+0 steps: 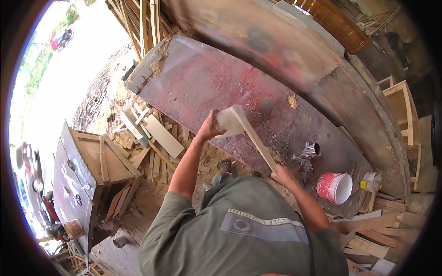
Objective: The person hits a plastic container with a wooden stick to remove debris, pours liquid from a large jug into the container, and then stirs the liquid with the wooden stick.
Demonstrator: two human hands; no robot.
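I hold a pale wooden piece, with a broad, round-cornered panel at one end and a long, narrow strip along its side, at the centre of the frame, over the near edge of the worktop; I cannot tell whether any of it rests there. My hands are apart, both clamped on it: the left hand grips the panel's left edge, the right hand the strip's lower end.

Around it the worktop, dark and stained red, runs from upper left to lower right. Right of centre, near my right hand, stands a dull silver metal can; further to the lower right are a red-and-white plastic bucket and a clear jar with a yellow band.

If I swung the strip's end rightward, I think my forearm or the wood could knock the can or bucket over. A loosened left grip might let the panel tip, and the small sawdust heap could mark its face. Loose pale offcuts at centre left could trip me if I stepped that way.
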